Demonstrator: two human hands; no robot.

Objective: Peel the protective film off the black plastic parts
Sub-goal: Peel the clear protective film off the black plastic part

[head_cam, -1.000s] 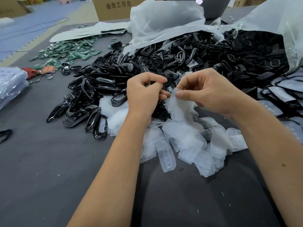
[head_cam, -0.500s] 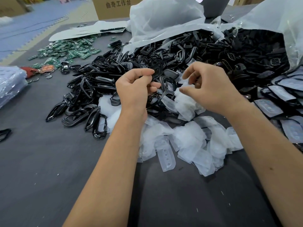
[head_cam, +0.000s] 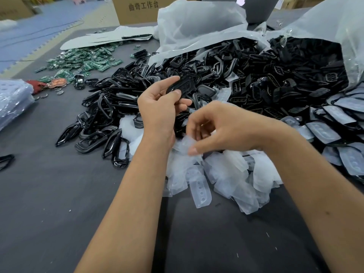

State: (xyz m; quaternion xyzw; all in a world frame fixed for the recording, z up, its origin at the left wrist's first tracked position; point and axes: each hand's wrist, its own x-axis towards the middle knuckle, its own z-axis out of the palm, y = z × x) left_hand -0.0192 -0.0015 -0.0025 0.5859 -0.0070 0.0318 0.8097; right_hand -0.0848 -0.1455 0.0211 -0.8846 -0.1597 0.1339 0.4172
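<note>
My left hand (head_cam: pixel 157 109) holds a black plastic part (head_cam: pixel 182 86) between thumb and fingers, lifted over the big heap of black parts (head_cam: pixel 197 75). My right hand (head_cam: pixel 218 127) is lower, just over the pile of peeled white film (head_cam: pixel 222 174), its thumb and fingers pinched on a piece of translucent film (head_cam: pixel 184 143). Film-covered black parts (head_cam: pixel 334 123) lie in a group at the right.
Black frame-shaped parts (head_cam: pixel 98 134) spread to the left of the film pile. Green circuit boards (head_cam: pixel 82 62) lie at the far left, a clear bag (head_cam: pixel 13 101) at the left edge. White plastic bags (head_cam: pixel 197 26) and a cardboard box (head_cam: pixel 136 8) stand behind.
The film came away from the part. My left hand lifted the bare black part up and away, while my right hand dropped toward the film pile with the peeled film.
</note>
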